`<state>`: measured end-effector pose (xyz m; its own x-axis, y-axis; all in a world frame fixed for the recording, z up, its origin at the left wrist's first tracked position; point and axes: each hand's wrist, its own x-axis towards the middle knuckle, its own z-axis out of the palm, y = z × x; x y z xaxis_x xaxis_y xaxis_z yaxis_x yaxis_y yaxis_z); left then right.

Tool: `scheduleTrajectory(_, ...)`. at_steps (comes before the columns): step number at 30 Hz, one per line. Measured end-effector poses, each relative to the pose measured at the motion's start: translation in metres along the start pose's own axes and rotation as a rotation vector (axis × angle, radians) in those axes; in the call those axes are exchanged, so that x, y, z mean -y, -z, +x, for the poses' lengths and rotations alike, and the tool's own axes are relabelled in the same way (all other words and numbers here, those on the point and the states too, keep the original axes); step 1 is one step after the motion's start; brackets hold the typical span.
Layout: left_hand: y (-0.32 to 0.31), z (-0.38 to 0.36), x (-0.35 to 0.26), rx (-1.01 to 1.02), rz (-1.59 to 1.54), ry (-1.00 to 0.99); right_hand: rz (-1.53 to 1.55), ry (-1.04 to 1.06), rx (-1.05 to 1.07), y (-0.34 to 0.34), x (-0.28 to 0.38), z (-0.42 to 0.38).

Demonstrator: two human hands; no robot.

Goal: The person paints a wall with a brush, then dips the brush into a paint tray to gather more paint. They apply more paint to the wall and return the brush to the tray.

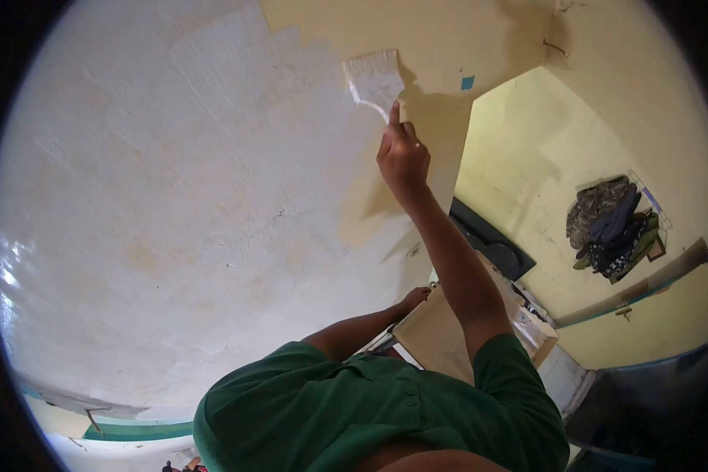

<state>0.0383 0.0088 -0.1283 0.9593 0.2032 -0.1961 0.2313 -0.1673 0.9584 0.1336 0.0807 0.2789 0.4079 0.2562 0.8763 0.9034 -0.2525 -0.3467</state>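
Observation:
My right hand is raised and closed around the handle of a wide paintbrush, with the index finger stretched along it. The brush is coated in white, and its bristles point up against the wall. White paint covers much of the wall, streaked and thin in places; yellow wall shows above the brush and to its right. Lower down, my left hand is curled at the upper corner of a tan panel. What its fingers hold there is too small to make out.
A black flat object stands behind the panel. Clothes hang from a wire rack on the right wall. A small blue patch marks the yellow wall. A green band runs along the lower left.

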Motion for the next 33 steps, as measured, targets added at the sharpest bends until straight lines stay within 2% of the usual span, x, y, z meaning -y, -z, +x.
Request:
scheduleTrajectory(2, 0.001, -0.005, -0.009, 0.010, 0.020, 0.011, -0.054, -0.085, 0.172, 0.005, -0.003, -0.022)
scheduleTrajectory(8, 0.004, -0.011, -0.020, 0.021, 0.063, 0.026, 0.083, -0.090, 0.159, 0.042, -0.030, -0.037)
scheduleTrajectory(11, 0.002, -0.008, -0.013, 0.017, 0.013, 0.036, 0.725, -0.305, 0.156, 0.064, -0.027, -0.012)
scheduleTrajectory(12, 0.002, -0.009, -0.013, 0.026, 0.041, 0.029, 0.836, -0.317, 0.231, 0.082, -0.017, 0.002)
scheduleTrajectory(15, 0.006, -0.013, -0.025, 0.041, 0.100, 0.023, 1.239, -0.598, 0.551, 0.108, 0.000, 0.035)
scheduleTrajectory(20, 0.009, -0.023, -0.048, 0.049, 0.207, 0.041, 1.521, -0.661, 0.720, 0.069, 0.014, 0.058)
scheduleTrajectory(23, 0.011, -0.019, -0.050, 0.058, 0.273, 0.004, 1.683, -0.798, 0.798, 0.033, 0.002, 0.043)
scheduleTrajectory(26, 0.012, 0.004, 0.002, 0.123, 0.463, -0.384, 1.633, -0.890, 0.786, 0.034, 0.000, 0.030)
scheduleTrajectory(29, 0.010, -0.020, -0.039, 0.053, 0.284, -0.099, 1.520, -0.985, 0.749, 0.034, -0.010, 0.003)
scheduleTrajectory(30, 0.011, -0.021, -0.051, 0.091, 0.414, -0.114, 1.456, -1.002, 0.753, 0.037, -0.017, -0.007)
scheduleTrajectory(33, 0.008, -0.015, -0.038, 0.038, 0.175, 0.026, 1.201, -1.017, 0.681, 0.062, -0.021, -0.025)
